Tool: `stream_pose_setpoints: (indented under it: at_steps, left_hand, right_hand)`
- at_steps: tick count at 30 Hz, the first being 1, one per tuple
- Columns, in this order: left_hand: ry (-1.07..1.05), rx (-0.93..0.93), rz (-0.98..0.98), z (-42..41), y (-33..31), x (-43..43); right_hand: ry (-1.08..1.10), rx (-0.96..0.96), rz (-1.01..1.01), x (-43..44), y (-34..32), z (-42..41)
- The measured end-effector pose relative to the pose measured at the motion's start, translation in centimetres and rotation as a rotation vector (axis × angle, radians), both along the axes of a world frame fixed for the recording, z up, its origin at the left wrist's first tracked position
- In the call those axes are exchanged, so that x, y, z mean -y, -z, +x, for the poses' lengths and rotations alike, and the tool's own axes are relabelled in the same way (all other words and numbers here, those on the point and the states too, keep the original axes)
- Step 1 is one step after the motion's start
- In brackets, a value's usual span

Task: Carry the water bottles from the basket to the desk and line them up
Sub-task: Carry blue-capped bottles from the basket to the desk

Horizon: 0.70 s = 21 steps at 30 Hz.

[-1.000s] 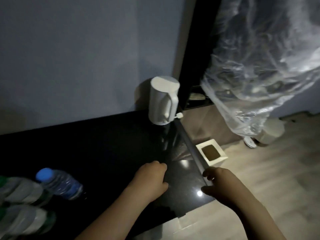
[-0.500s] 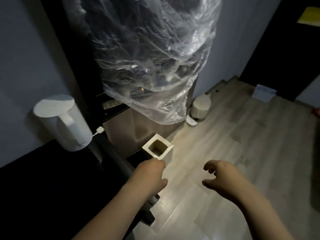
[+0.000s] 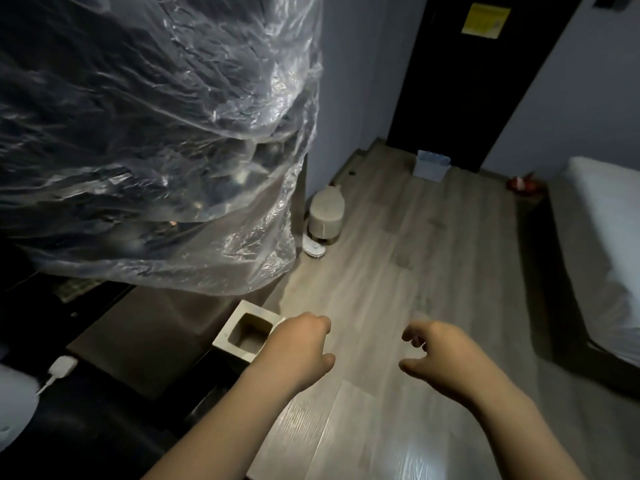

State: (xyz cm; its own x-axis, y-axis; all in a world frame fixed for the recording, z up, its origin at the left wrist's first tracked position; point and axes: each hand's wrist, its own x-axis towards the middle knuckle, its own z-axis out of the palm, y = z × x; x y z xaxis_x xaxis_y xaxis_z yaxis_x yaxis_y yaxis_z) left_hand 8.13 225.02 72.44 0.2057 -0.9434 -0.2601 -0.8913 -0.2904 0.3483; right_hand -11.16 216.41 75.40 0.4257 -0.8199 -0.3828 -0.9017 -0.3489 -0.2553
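No water bottle shows clearly in this view. A small pale basket [image 3: 431, 166] stands on the floor far ahead, by the dark door [image 3: 485, 74]; bluish tops show at its rim, too small to tell. The black desk [image 3: 86, 420] fills the lower left corner. My left hand [image 3: 299, 348] hangs over the floor beside the desk end, fingers loosely curled, holding nothing. My right hand [image 3: 436, 355] is a little to its right, fingers loosely bent, also holding nothing.
A square white bin [image 3: 247, 332] stands at the desk end. Clear plastic sheeting [image 3: 156, 133] bulges out at upper left. A white kettle [image 3: 14, 410] is at the left edge, a round pale appliance [image 3: 325, 216] against the wall, and a bed [image 3: 606, 244] on the right. Wooden floor [image 3: 415, 254] runs between them.
My view has swung right, away from the desk and its bottles, toward the floor, the door and the basket. Both hands left the desk edge and now hang over the floor.
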Motion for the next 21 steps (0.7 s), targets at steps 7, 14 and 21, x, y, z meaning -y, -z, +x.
stream_pose_setpoints:
  at_steps: [7, 14, 21]
  left_hand:
    - [0.078, 0.011, 0.009, 1.8, 0.0, 6.9]
    - [0.103, 0.026, 0.017, 1.0, 0.1, 14.9]
    - [0.105, 0.048, -0.008, -1.4, 0.1, 26.7]
  right_hand:
    - [0.072, -0.016, 0.007, 5.6, -0.4, 0.9]
    - [0.079, -0.004, -0.006, 13.1, 0.4, 0.7]
    - [0.102, 0.037, -0.032, 24.8, 1.0, -2.1]
